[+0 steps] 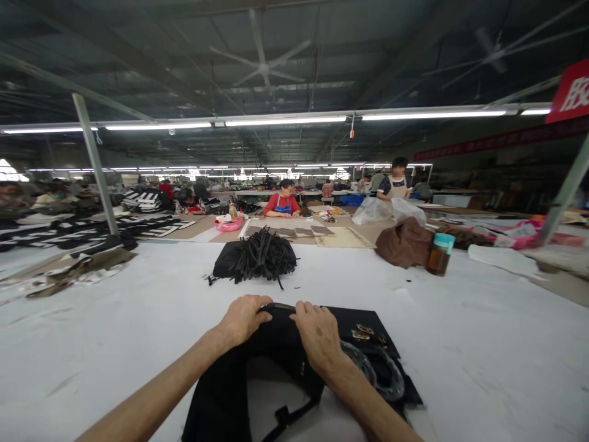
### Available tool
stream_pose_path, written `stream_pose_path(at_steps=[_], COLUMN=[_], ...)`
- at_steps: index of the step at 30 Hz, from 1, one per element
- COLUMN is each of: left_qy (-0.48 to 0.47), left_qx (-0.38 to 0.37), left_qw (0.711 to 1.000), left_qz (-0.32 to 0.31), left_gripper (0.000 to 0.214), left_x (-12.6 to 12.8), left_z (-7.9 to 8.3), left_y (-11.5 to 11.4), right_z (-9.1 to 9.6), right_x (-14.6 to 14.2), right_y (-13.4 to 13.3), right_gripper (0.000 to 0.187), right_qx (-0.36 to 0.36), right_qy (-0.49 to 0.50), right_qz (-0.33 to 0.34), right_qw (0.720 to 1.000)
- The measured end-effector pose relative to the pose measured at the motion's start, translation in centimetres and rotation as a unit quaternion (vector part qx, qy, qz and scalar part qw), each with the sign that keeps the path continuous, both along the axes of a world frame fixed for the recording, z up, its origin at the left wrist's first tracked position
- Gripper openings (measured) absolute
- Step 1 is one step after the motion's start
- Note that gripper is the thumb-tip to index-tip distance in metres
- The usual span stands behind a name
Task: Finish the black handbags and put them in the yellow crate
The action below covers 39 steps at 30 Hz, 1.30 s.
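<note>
A black bag [276,344] of fabric lies on the white table [460,344] right in front of me. My left hand [243,318] curls its fingers over the bag's far edge at the left. My right hand [317,334] lies on the same edge just to the right, fingers bent down onto the fabric. Gold metal fittings [363,333] show on a flat black piece beside my right wrist. A black strap [285,417] trails from the bag toward me.
A heap of black straps [262,255] lies farther back on the table. A brown cloth bundle [405,242] and a teal-lidded jar [440,253] stand at the right. Two people [283,202] work at the tables behind. A metal post [94,159] rises at the left.
</note>
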<state>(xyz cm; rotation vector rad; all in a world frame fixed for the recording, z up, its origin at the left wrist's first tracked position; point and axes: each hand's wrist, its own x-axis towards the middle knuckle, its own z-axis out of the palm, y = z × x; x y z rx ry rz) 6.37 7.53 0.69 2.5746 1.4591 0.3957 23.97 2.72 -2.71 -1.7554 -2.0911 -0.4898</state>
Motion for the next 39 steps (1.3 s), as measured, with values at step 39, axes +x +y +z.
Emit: stream_pose_path(at_steps=[39], left_qy=[-0.245], left_qx=[-0.249], left_qw=[0.936], left_qz=[-0.032], left_gripper=[0.023], left_x=[-0.2], left_z=[-0.3], left_y=[2.1], right_z=[2.2], right_x=[3.5], right_y=[1.4], right_gripper=[0.026], right_qx=[-0.182], right_qy=[0.259], right_qz=[0.144], right_qw=[0.938])
